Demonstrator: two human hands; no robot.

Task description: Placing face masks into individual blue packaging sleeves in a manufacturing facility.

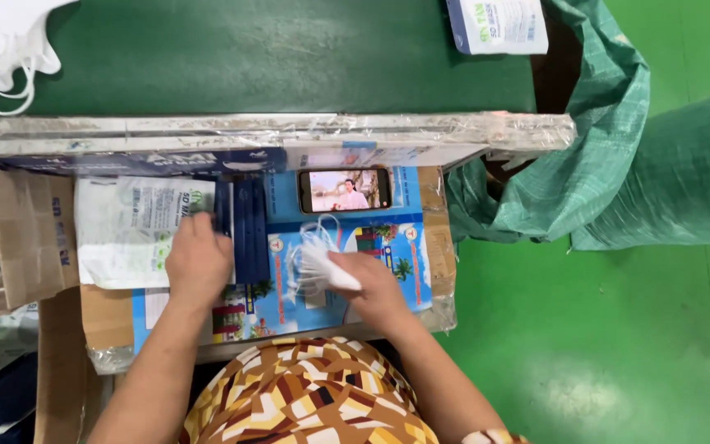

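Between right hand (369, 284) fingers, white folded face masks (315, 265) (loops dangling); left hand (199, 259) flat on bags (129, 230).

phone (345, 190) behind masks (315, 265), bags (129, 230) left

The white masks (315, 267) in the right hand (371, 288) look like soft, matt cloth with thin strings. The bags (129, 230) under the left hand (199, 261) are thin, shiny plastic. The phone (345, 190) has smooth, glossy glass. The box (30, 238) is rough brown cardboard. The sack (593, 123) is woven green plastic. The floor (601, 345) is smooth and shiny.
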